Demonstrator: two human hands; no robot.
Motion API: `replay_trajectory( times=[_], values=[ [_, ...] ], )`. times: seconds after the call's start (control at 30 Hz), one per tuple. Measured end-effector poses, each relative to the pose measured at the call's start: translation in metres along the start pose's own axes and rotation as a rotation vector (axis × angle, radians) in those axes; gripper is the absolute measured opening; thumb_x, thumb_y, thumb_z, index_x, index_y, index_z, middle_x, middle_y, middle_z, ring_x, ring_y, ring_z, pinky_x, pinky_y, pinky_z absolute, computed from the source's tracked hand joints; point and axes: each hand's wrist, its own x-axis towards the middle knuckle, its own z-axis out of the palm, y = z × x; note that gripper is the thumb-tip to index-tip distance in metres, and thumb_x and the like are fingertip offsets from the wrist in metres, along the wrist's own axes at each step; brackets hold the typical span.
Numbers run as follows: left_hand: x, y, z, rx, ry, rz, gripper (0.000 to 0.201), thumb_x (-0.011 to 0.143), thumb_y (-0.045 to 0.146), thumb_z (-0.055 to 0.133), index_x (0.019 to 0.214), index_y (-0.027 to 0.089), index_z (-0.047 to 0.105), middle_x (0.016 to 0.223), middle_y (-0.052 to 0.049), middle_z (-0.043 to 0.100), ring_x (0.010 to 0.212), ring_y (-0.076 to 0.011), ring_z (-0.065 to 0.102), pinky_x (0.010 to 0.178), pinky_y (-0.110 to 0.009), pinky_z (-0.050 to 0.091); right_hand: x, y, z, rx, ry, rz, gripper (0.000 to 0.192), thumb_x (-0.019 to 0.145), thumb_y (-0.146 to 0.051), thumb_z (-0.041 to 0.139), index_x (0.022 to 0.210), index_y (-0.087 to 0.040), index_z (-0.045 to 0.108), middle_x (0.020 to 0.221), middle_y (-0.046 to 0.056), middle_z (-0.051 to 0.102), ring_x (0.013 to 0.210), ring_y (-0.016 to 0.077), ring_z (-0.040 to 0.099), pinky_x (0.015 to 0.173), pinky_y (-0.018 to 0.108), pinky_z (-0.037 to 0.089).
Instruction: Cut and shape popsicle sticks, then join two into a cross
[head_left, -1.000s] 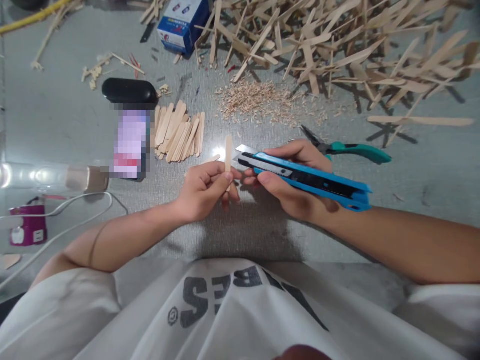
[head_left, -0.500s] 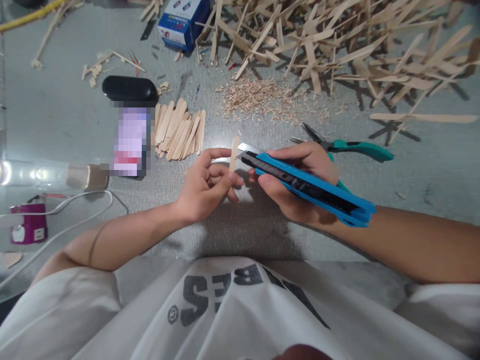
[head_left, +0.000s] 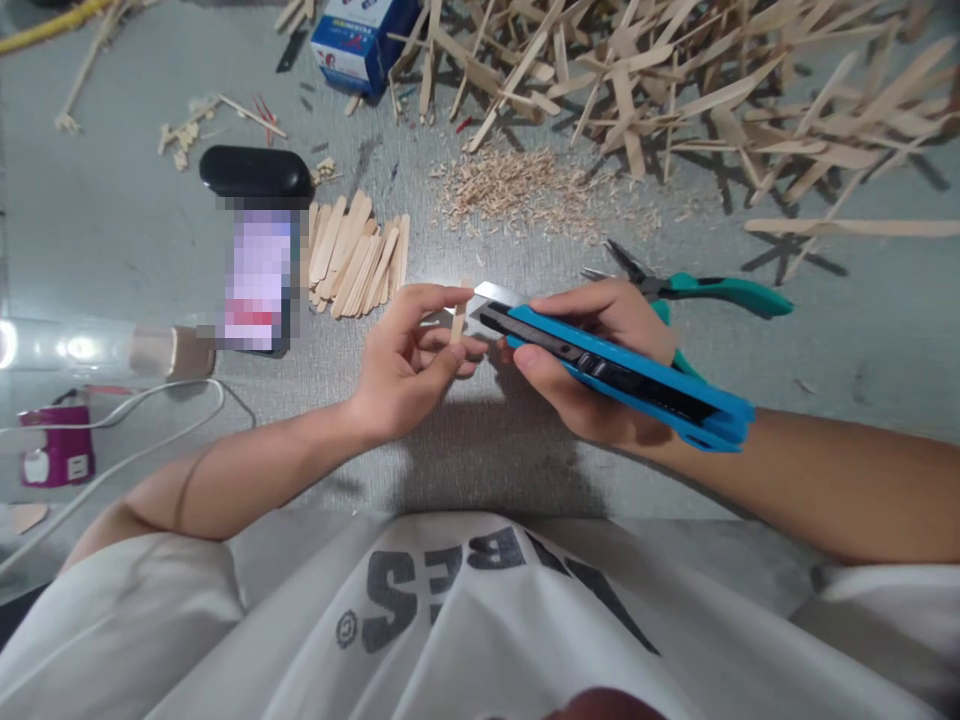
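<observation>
Between the thumb and fingers of my left hand (head_left: 409, 365) is a short wooden craft stick (head_left: 458, 322), held roughly upright in the picture. My right hand (head_left: 592, 365) is wrapped round a blue utility knife (head_left: 622, 372), its blade (head_left: 491, 293) out and pointing left at the stick. The blade tip is close to my left index fingertip; whether it touches the stick I cannot tell. Beyond my left hand lies a bundle of short craft sticks (head_left: 356, 255). Wood shavings (head_left: 510, 190) are heaped past the blade.
Green-handled pliers (head_left: 727, 292) lie just beyond my right hand. A large pile of craft sticks (head_left: 637, 80) covers the back right. A blue box (head_left: 360, 45), a black case (head_left: 256, 173), a phone (head_left: 259, 280) and a white cable (head_left: 150, 395) are on the left.
My left index finger has come over the upper part of the stick, so less of it shows. The knife blade shows more of its length beside the stick.
</observation>
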Motion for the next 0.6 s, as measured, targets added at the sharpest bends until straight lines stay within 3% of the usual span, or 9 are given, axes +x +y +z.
replay_trajectory(
  times=[0.2, 0.37, 0.47, 0.6],
  values=[
    [0.000, -0.005, 0.000, -0.077, -0.044, -0.023, 0.048, 0.099, 0.038, 0.095, 0.139, 0.024, 0.073, 0.126, -0.006, 0.083, 0.102, -0.0173, 0.091, 0.093, -0.028, 0.076, 0.001, 0.002, 0.000, -0.049, -0.034, 0.015, 0.024, 0.108, -0.055, 0.085, 0.124, -0.040, 0.076, 0.099, 0.004, 0.087, 0.078, 0.0291, 0.081, 0.066, 0.046, 0.067],
    [0.001, -0.006, -0.003, 0.063, -0.023, 0.193, 0.024, 0.103, 0.036, 0.089, 0.123, 0.024, 0.086, 0.122, -0.008, 0.085, 0.111, -0.0193, 0.087, 0.105, -0.034, 0.072, 0.003, -0.002, -0.002, -0.035, -0.080, -0.037, 0.018, 0.110, -0.049, 0.084, 0.121, -0.038, 0.075, 0.087, 0.001, 0.083, 0.067, 0.0246, 0.076, 0.060, 0.043, 0.061],
    [0.003, -0.002, -0.005, 0.283, 0.019, 0.298, 0.013, 0.103, 0.027, 0.081, 0.112, 0.025, 0.090, 0.108, -0.008, 0.086, 0.099, -0.0199, 0.081, 0.095, -0.036, 0.068, 0.004, -0.003, -0.003, -0.021, -0.077, -0.047, 0.017, 0.109, -0.047, 0.086, 0.119, -0.038, 0.077, 0.089, 0.001, 0.084, 0.069, 0.0249, 0.078, 0.060, 0.042, 0.061],
    [0.002, 0.004, -0.005, 0.383, 0.032, 0.274, 0.014, 0.103, 0.021, 0.079, 0.110, 0.024, 0.090, 0.101, -0.007, 0.086, 0.087, -0.0174, 0.076, 0.081, -0.033, 0.062, 0.004, -0.002, -0.002, -0.012, -0.042, -0.044, 0.018, 0.107, -0.048, 0.089, 0.116, -0.037, 0.079, 0.092, 0.002, 0.083, 0.073, 0.0253, 0.078, 0.063, 0.041, 0.062]
  ],
)
